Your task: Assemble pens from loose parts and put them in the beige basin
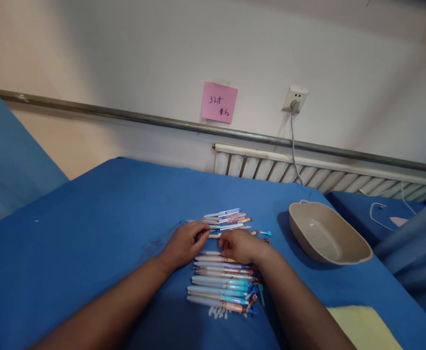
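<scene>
Pens lie side by side in a column on the blue cloth. The near group [220, 282] has pale blue, white and peach barrels, some with turquoise or brown ends. A smaller far group [227, 218] lies beyond my hands. My left hand [186, 243] is closed, its thumb and fingers pinched at the left end of a light pen [214, 236]. Over the right part of that pen is my right hand [242, 246], its fingers curled down; what they grip is hidden. Small blue and brown pen pieces [254, 294] and white bits [218, 312] lie near the closest pens.
A beige plastic basin [328, 233] stands at the right on the blue-covered table [89, 233]. A yellow cloth [362, 326] lies at the near right. Behind are a radiator [267, 167], a metal rail [133, 114], a pink note [219, 102] and a plugged-in cord [293, 141].
</scene>
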Available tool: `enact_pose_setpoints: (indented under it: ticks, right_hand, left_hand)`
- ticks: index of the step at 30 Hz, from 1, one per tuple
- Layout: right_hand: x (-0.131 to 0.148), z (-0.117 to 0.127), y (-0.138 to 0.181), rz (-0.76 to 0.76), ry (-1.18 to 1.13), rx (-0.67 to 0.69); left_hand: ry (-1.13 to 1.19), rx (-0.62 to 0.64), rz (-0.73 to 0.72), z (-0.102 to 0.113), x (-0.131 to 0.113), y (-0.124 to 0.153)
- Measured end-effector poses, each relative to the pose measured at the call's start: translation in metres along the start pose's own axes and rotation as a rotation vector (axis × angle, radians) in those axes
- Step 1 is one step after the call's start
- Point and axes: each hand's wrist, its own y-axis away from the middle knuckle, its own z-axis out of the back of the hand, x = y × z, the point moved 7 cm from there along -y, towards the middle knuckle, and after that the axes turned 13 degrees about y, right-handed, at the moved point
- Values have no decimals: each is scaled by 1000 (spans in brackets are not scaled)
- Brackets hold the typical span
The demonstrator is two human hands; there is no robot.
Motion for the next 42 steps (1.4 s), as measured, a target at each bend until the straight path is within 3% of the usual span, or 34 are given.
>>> enact_pose_setpoints:
  ticks: [3,8,15,18,23,28,33,38,42]
  right_hand:
    - [10,2,2,11,70,5]
    - [0,3,2,-3,53,6]
    - [-21,-7,-8,61,-600,44]
    - [-25,-7,-9,48,-716,59]
    - [-27,2,-10,43,-745,-42]
    - [-29,3,-9,32,-767,-56]
    - [-32,6,-10,40,-732,-93]
    - [-33,7,-10,37,-709,-100]
    - [-33,9,-9,49,-718,-96]
  left_hand:
    - [28,-26,32,0,8,0]
    - [55,-31,57,1,12,0]
    - [53,51,-129,-3,-6,-1]
    - [15,101,-129,-9,-4,-1]
    - [-54,125,-28,-8,0,-1]
    - [1,59,-80,-3,-8,1]
    - [-9,36,48,-3,5,1]
    - [-7,63,-71,-2,-8,0]
    - [-34,70,37,-2,0,-1]
